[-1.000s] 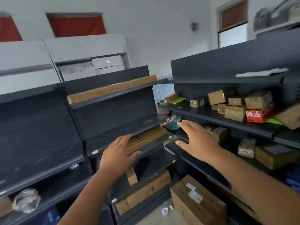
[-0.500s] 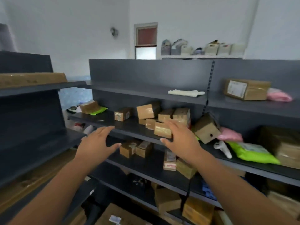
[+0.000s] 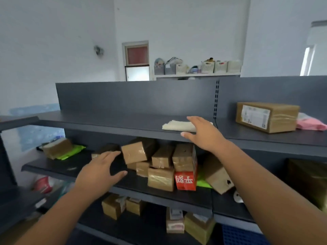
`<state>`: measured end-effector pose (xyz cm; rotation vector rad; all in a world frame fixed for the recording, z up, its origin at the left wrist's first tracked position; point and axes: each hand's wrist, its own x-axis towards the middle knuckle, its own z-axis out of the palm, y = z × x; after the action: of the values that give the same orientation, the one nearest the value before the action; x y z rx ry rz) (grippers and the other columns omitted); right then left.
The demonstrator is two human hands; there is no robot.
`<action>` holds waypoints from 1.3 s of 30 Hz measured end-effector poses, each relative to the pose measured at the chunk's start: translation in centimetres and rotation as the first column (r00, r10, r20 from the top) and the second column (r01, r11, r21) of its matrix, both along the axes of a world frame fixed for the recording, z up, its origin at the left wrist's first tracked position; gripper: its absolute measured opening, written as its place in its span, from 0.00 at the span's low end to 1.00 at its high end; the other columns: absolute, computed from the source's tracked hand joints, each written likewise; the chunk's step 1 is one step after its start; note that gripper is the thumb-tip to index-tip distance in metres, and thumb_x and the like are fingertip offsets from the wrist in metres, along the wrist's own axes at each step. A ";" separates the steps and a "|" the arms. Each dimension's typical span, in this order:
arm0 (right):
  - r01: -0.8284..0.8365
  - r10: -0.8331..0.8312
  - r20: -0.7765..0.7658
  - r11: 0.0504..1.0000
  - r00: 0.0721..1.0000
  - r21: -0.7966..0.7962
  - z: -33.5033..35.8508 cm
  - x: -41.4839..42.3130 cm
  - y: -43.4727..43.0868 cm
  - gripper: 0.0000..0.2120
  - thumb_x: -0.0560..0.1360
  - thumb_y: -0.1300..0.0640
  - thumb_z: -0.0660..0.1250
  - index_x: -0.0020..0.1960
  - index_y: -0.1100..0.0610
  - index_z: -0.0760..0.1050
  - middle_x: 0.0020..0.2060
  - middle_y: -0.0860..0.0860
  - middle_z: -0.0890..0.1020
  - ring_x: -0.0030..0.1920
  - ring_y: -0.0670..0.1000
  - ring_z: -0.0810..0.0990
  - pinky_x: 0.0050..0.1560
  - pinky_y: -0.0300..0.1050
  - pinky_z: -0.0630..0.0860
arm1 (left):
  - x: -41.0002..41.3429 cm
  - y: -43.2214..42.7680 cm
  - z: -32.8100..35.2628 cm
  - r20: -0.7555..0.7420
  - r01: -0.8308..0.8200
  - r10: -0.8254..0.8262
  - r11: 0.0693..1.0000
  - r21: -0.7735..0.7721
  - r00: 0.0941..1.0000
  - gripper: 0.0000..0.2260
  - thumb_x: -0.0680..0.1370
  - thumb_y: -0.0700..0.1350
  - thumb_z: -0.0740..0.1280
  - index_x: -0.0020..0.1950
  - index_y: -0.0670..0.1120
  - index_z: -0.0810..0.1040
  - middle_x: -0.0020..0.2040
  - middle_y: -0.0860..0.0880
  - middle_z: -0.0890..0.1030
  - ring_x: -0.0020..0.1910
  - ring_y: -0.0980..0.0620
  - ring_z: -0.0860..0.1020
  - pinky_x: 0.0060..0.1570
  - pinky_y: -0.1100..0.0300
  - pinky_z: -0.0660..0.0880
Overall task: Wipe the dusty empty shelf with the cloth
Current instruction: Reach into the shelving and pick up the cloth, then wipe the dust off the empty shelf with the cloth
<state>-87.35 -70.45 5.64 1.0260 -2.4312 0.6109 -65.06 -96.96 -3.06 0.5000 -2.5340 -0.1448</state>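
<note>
A folded whitish cloth (image 3: 177, 126) lies on the dark grey top shelf (image 3: 109, 123), near its right end. That shelf holds nothing else on this section. My right hand (image 3: 203, 134) hovers over the cloth's right end, fingers spread, covering part of it; I cannot tell if it touches. My left hand (image 3: 100, 171) is lower, open, in front of the middle shelf with nothing in it.
The middle shelf (image 3: 74, 171) carries several taped cardboard boxes (image 3: 161, 161), a red carton (image 3: 185, 180) and green packets. A larger box (image 3: 267, 116) and a pink bag (image 3: 310, 123) sit on the top shelf's right section. Lower shelves hold more boxes.
My view has swung right and up from the corner shelving to this shelf unit. My right hand has risen from the middle shelf's boxes to the cloth on the top shelf.
</note>
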 end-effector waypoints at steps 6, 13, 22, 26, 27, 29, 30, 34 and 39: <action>0.096 -0.104 0.008 0.946 0.995 0.311 -0.7 -4.7 -5.5 0.40 0.66 0.24 0.54 0.70 0.48 0.65 0.66 0.51 0.75 0.65 0.56 0.73 0.58 0.55 0.71 | -2.6 -3.6 -1.4 0.027 -0.087 0.085 0.994 0.065 0.996 0.31 0.70 0.68 0.65 0.70 0.60 0.63 0.68 0.53 0.71 0.63 0.51 0.71 0.56 0.51 0.73; 0.112 -0.041 -0.344 0.976 0.938 0.188 -0.3 -0.6 -7.1 0.11 0.74 0.54 0.64 0.56 0.52 0.77 0.47 0.54 0.79 0.48 0.58 0.78 0.43 0.50 0.76 | -2.2 -4.9 -2.0 0.047 -0.058 0.052 0.990 0.125 0.998 0.29 0.71 0.66 0.65 0.70 0.58 0.65 0.68 0.52 0.72 0.63 0.50 0.71 0.58 0.49 0.73; -0.413 0.365 -0.246 0.892 0.898 -0.185 0.5 8.5 -22.4 0.07 0.79 0.55 0.57 0.55 0.55 0.67 0.36 0.52 0.75 0.33 0.56 0.73 0.31 0.47 0.69 | 9.1 -11.6 -2.8 0.043 -0.298 0.295 0.946 0.123 0.954 0.26 0.72 0.64 0.65 0.68 0.58 0.67 0.65 0.53 0.74 0.60 0.51 0.73 0.54 0.51 0.74; -0.566 0.551 -0.131 0.811 0.824 -0.146 -2.9 14.6 -31.2 0.09 0.79 0.55 0.56 0.57 0.55 0.68 0.36 0.58 0.78 0.33 0.61 0.76 0.34 0.54 0.76 | 19.8 -15.1 -4.2 0.081 -0.493 0.486 0.860 0.131 0.870 0.28 0.72 0.66 0.63 0.69 0.57 0.66 0.68 0.52 0.72 0.64 0.49 0.71 0.59 0.49 0.71; -0.597 0.586 -0.116 0.791 0.802 -0.135 -3.7 16.5 -33.4 0.09 0.78 0.55 0.57 0.58 0.55 0.68 0.36 0.59 0.78 0.34 0.61 0.76 0.35 0.56 0.76 | 22.8 -16.1 -4.4 0.091 -0.542 0.534 0.828 0.141 0.840 0.28 0.72 0.66 0.63 0.69 0.57 0.65 0.69 0.53 0.71 0.65 0.50 0.70 0.60 0.49 0.71; -0.642 0.636 -0.088 0.760 0.767 -0.106 -4.9 20.7 -37.8 0.09 0.78 0.55 0.58 0.58 0.54 0.68 0.37 0.60 0.78 0.35 0.62 0.75 0.36 0.55 0.76 | 28.3 -17.7 -4.5 0.107 -0.626 0.617 0.765 0.150 0.780 0.29 0.73 0.66 0.63 0.70 0.57 0.64 0.69 0.54 0.70 0.65 0.51 0.69 0.60 0.50 0.71; -0.658 0.652 -0.086 0.749 0.753 -0.082 -5.3 22.9 -40.0 0.10 0.78 0.55 0.58 0.59 0.54 0.68 0.38 0.61 0.78 0.35 0.62 0.75 0.36 0.54 0.74 | 30.9 -18.6 -4.6 0.112 -0.655 0.645 0.741 0.146 0.756 0.29 0.73 0.66 0.63 0.70 0.57 0.64 0.69 0.54 0.70 0.65 0.51 0.70 0.59 0.49 0.72; -0.739 0.734 -0.095 0.674 0.673 -0.027 -6.6 31.6 -48.3 0.12 0.78 0.56 0.58 0.60 0.56 0.70 0.40 0.63 0.79 0.35 0.62 0.75 0.35 0.52 0.71 | 39.8 -22.5 -5.5 0.165 -0.733 0.714 0.664 0.148 0.680 0.29 0.72 0.67 0.63 0.70 0.58 0.63 0.68 0.53 0.71 0.63 0.49 0.71 0.57 0.49 0.73; -0.765 0.769 -0.108 0.639 0.631 0.078 -8.3 37.8 -55.4 0.10 0.79 0.53 0.56 0.59 0.52 0.67 0.35 0.57 0.78 0.31 0.57 0.73 0.30 0.46 0.69 | 45.6 -27.9 -6.6 0.169 -0.768 0.749 0.621 0.155 0.640 0.30 0.72 0.67 0.63 0.70 0.58 0.63 0.70 0.49 0.70 0.65 0.47 0.70 0.59 0.49 0.70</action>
<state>-49.55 -125.88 -2.70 2.0747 -1.7869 0.7310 -19.46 -124.88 -9.68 1.6595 -2.1580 -0.0703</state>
